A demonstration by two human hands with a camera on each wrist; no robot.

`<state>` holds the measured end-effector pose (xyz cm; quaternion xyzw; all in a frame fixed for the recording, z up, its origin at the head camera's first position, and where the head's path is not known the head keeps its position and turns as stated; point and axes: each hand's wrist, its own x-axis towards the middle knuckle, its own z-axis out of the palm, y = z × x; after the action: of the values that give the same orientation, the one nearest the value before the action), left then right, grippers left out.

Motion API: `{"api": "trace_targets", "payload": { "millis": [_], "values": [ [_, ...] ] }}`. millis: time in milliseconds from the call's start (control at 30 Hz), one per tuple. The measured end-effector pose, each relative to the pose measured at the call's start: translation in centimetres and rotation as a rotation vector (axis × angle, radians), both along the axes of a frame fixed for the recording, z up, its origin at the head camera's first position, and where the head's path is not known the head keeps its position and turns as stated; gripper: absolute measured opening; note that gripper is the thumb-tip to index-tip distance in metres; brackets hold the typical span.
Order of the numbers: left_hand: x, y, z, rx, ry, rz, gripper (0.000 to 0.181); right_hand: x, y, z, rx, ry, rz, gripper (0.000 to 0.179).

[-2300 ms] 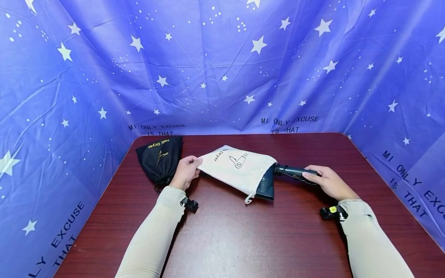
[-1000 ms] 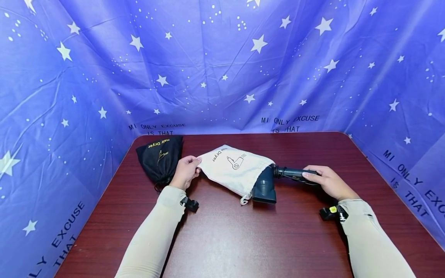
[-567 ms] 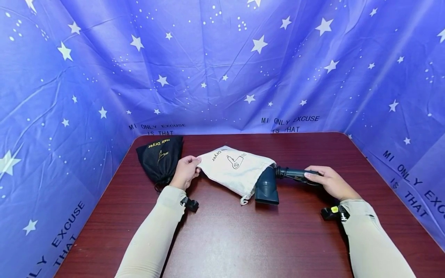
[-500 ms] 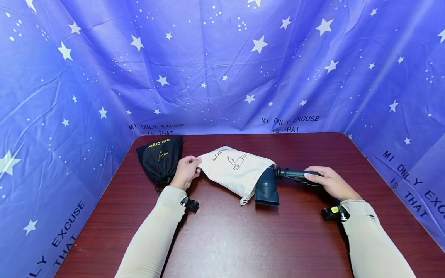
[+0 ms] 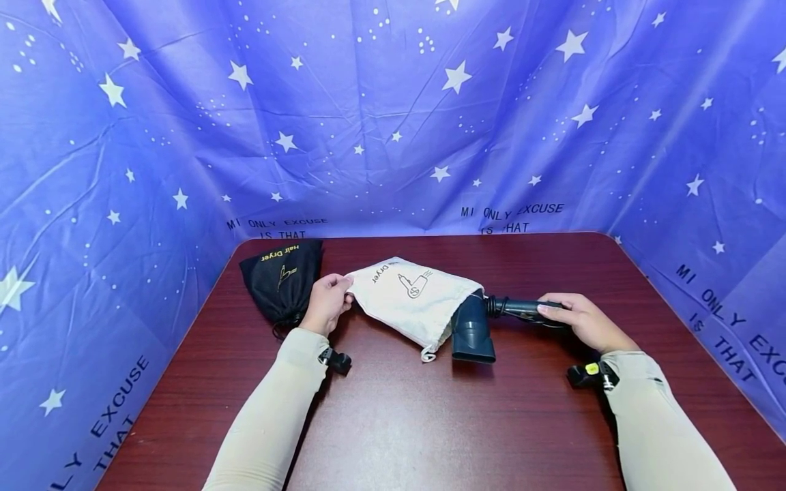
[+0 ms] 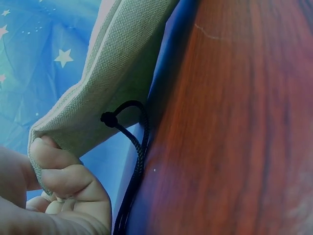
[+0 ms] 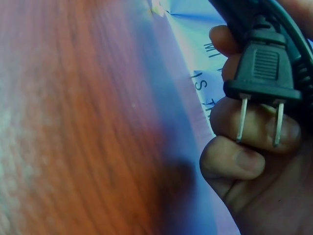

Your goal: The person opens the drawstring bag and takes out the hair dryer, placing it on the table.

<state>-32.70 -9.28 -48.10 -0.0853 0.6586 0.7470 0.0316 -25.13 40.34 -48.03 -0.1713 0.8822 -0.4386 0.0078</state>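
Observation:
My left hand point(image 5: 328, 302) pinches the closed bottom corner of a white cloth drawstring bag point(image 5: 413, 294) printed with a hair dryer; the left wrist view shows the fingers curled over its fabric. Out of the bag's mouth, facing right, comes a dark hair dryer point(image 5: 471, 331), its nozzle pointing toward me and the back of its head still covered by the cloth. My right hand point(image 5: 580, 319) grips the dryer's handle, which has the cord wound round it. In the right wrist view the two-pin plug point(image 7: 263, 68) lies against the curled fingers.
A black drawstring bag point(image 5: 284, 279) lettered "Hair Dryer" lies at the back left, close beside my left hand. Its black cord point(image 6: 139, 156) shows in the left wrist view. The dark red wooden table point(image 5: 393, 423) is bordered by starry blue curtains point(image 5: 368, 102).
The hair dryer has slid further out of the white bag, toward the right, so its nozzle and more of its head show. The left hand has barely moved; the right hand shifted slightly right.

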Motion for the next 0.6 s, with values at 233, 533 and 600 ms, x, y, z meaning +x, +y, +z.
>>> {"api": "trace_targets", "payload": {
  "millis": [233, 533, 600],
  "values": [
    [-0.1, -0.13, 0.08, 0.008, 0.005, 0.001, 0.02, 0.11, 0.38, 0.0, 0.011, 0.003, -0.024, 0.02],
    [-0.08, -0.2, 0.0, 0.003, 0.013, -0.009, 0.021, 0.05, 0.84, -0.07, 0.017, 0.021, -0.038, 0.02],
    [-0.08, -0.21, 0.0, 0.003, 0.012, -0.009, 0.021, 0.01, 0.87, -0.09, 0.02, 0.026, -0.038, 0.02]
  ]
}}
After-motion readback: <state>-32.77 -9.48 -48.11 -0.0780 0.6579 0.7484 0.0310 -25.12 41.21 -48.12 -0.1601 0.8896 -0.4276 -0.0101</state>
